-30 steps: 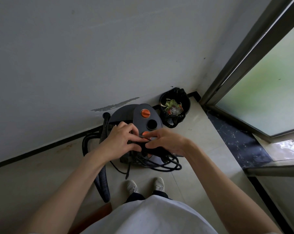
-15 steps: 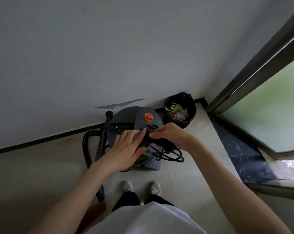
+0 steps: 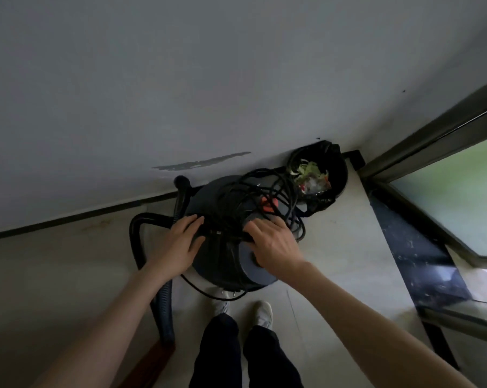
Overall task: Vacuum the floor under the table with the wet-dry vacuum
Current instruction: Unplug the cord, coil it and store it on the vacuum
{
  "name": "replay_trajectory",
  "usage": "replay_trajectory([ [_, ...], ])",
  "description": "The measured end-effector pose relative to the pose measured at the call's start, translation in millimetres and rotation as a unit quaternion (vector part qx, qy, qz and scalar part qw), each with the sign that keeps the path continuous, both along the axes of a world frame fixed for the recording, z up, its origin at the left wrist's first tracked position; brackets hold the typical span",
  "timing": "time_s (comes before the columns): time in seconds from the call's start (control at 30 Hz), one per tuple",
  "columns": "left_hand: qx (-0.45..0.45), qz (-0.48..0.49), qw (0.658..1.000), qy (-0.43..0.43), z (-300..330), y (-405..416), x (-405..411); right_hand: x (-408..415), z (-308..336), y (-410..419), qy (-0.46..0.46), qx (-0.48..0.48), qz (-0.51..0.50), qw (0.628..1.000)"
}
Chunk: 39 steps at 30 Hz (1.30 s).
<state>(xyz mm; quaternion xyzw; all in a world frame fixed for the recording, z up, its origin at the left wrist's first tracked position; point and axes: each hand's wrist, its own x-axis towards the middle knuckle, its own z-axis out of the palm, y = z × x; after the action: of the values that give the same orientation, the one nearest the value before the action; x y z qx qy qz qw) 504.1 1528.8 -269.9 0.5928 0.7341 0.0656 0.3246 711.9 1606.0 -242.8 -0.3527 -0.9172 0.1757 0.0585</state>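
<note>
Grey round vacuum [image 3: 236, 261], black cord [image 3: 264, 191] tangled on top; left hand [image 3: 178, 245] lies flat, right hand [image 3: 273, 245] presses flat; handle blurred.

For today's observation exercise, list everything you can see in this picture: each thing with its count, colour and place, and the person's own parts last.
Wet-dry vacuum: one, dark grey, on the floor by the wall.
Orange knob: one, on the vacuum's top.
Power cord: one, black, looped over the vacuum.
Hose: one, black, left of the vacuum.
Rubbish bin: one, black-lined, in the corner, scraps inside.
Wall: grey.
Floor: pale tiles.
Glass door: right side.
Shoes: two, white.
Left hand: on the vacuum, at the cord.
Right hand: on the vacuum, at the cord.
</note>
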Motion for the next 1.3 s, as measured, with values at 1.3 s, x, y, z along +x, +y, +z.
replay_trajectory([
  [1.3,0.104,-0.088,0.985,-0.109,-106,6,68,119,-111,-49,-0.141,-0.035,-0.127,0.981],
])
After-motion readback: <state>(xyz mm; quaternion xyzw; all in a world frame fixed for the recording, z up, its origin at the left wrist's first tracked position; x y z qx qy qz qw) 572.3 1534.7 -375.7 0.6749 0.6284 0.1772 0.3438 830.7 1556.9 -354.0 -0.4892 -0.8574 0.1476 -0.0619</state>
